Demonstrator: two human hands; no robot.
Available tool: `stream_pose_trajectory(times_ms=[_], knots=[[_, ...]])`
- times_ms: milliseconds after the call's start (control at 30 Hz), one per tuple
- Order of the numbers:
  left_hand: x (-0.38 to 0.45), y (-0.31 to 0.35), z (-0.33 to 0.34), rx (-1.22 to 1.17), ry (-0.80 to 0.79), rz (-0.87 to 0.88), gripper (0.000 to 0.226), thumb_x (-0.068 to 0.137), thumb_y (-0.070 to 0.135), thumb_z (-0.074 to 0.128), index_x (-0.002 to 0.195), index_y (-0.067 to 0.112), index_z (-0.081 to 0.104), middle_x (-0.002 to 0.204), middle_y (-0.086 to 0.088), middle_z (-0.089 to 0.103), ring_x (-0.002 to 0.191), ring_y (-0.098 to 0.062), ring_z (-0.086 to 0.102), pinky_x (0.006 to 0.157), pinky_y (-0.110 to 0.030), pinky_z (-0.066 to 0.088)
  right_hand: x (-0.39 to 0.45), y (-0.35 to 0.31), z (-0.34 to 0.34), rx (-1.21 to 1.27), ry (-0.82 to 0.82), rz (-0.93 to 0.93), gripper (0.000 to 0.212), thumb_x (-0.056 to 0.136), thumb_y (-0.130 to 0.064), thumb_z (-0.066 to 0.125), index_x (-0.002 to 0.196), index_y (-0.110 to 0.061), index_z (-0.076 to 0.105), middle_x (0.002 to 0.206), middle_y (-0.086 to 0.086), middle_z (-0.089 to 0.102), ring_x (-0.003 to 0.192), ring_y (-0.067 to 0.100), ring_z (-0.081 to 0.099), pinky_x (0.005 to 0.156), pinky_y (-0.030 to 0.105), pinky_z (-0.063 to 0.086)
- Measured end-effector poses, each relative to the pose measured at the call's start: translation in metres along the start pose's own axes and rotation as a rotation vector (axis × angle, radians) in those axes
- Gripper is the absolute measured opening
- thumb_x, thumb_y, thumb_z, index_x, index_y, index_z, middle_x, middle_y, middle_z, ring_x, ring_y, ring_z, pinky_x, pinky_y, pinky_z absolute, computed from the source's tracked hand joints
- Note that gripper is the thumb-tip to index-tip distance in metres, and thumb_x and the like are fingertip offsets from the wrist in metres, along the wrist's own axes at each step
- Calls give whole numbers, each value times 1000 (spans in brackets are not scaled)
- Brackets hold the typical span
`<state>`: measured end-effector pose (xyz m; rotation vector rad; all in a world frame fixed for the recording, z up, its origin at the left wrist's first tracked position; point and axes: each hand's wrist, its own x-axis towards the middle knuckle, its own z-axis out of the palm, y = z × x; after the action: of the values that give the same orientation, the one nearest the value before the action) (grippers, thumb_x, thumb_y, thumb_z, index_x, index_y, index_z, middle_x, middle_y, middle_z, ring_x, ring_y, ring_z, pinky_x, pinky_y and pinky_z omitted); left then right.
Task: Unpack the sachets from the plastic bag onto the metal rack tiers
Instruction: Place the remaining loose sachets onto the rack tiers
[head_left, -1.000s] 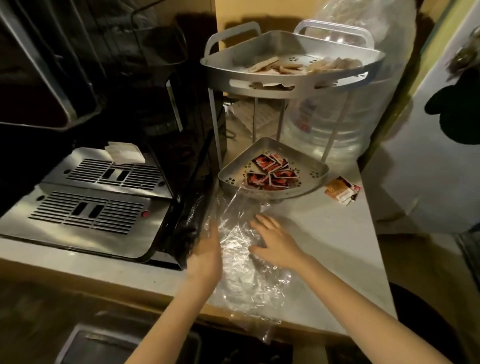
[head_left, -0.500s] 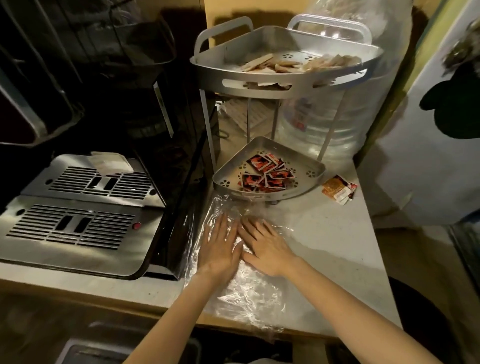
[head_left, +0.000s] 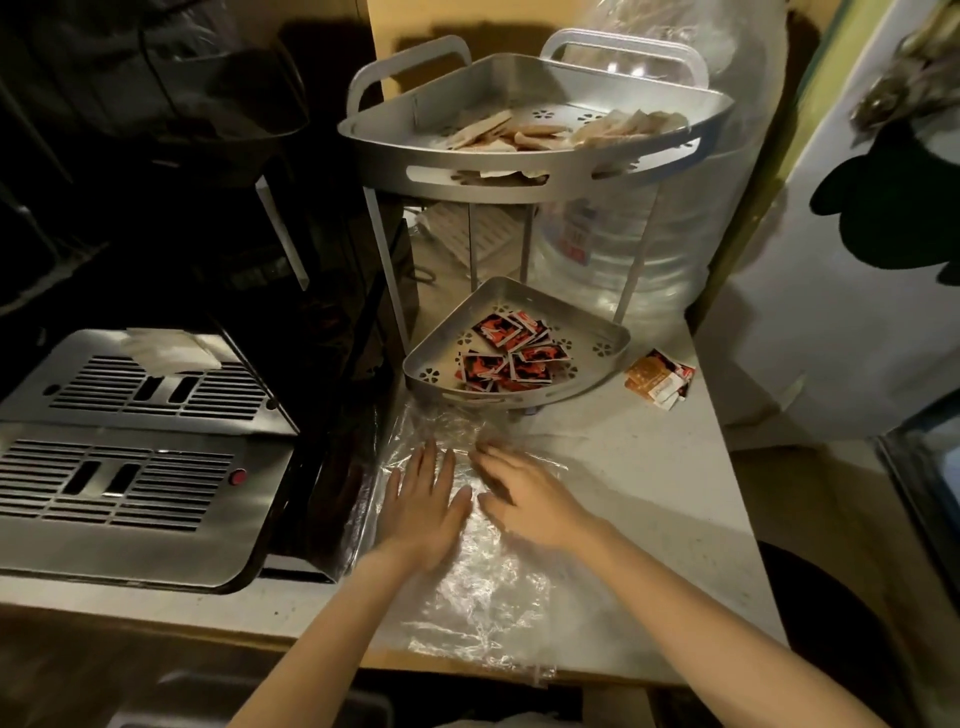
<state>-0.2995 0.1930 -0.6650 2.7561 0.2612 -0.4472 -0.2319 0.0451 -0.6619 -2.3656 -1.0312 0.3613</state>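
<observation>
Plastic bag (head_left: 483, 587) flat, seemingly emptied, at bench front edge under left hand (head_left: 423, 506) and right hand (head_left: 530, 499), fingers spread; sachets (head_left: 511, 356) fill both rack tiers (head_left: 597, 171); stray packets (head_left: 658, 382) remain near right edge.

Beside the rack on the counter
A coffee machine (head_left: 130, 457) stands left; a clear water jug (head_left: 649, 249) sits behind, right.

Two hands, left (head_left: 423, 512) and right (head_left: 530, 499), are lying at 6 o'clock on one plastic bag (head_left: 483, 587). One rack (head_left: 519, 171) is standing at 12 o'clock, showing two tiers. Two loose sachets (head_left: 658, 382) are lying at 3 o'clock; piled sachets are proving uncountable.
</observation>
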Motion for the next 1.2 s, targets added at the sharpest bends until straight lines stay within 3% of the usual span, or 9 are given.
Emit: stream_pose_trajectory(times_ms=[133,200,300,467,567,667,867,1067,1200], knots=[[10,11,-25,59,-24,-22,56,94,43,30,143,15,22,154,-11,15,141,-29,17,115,-45,19,-9,7,-22,110,176,73,38,93,-12,48,130,-17,52,136,-1,53,126,14,47,108,26,32],[19,24,-40,114,0,-19,46,91,36,38,128,11,45,138,-16,42,122,-32,45,100,-41,41,-14,17,-36,69,214,93,36,93,-13,48,128,-17,54,132,0,56,124,14,48,108,30,35],[35,51,-63,239,72,-18,40,89,37,40,112,11,59,113,-13,63,101,-31,61,81,-37,49,-21,38,-57,51,266,187,38,93,-18,48,131,-20,49,130,3,56,121,18,49,102,30,38],[62,109,-80,149,144,203,28,90,32,44,89,12,63,83,-4,65,72,-20,61,62,-29,51,-33,78,-97,96,333,342,50,89,-14,55,136,-18,41,136,6,50,125,22,46,101,34,40],[80,144,-69,-32,165,386,22,89,23,49,102,12,63,95,-8,67,83,-23,64,74,-37,55,-36,104,-118,108,380,418,49,87,-12,58,134,-14,45,134,8,52,125,23,47,100,31,39],[101,171,-52,-128,124,495,40,87,18,52,126,9,50,120,-14,58,105,-29,58,89,-38,48,-35,128,-129,91,424,492,52,85,-13,61,134,-13,45,133,9,53,125,25,45,101,31,37],[131,198,-21,-181,28,422,59,86,5,47,141,5,25,134,-24,43,117,-37,49,99,-33,36,-22,161,-132,48,443,589,52,83,-21,64,132,-12,50,125,14,57,115,32,45,96,35,36],[149,213,-4,-272,188,269,38,88,5,41,126,4,48,118,-22,57,104,-36,56,91,-37,46,-11,177,-127,49,375,635,51,87,-24,58,136,-13,45,136,11,47,125,30,39,103,35,32],[151,222,5,-254,205,225,40,88,7,43,127,3,45,117,-22,57,109,-35,52,98,-37,41,-9,182,-124,9,382,650,43,88,-25,56,130,-15,52,137,6,45,122,27,38,102,34,33]])
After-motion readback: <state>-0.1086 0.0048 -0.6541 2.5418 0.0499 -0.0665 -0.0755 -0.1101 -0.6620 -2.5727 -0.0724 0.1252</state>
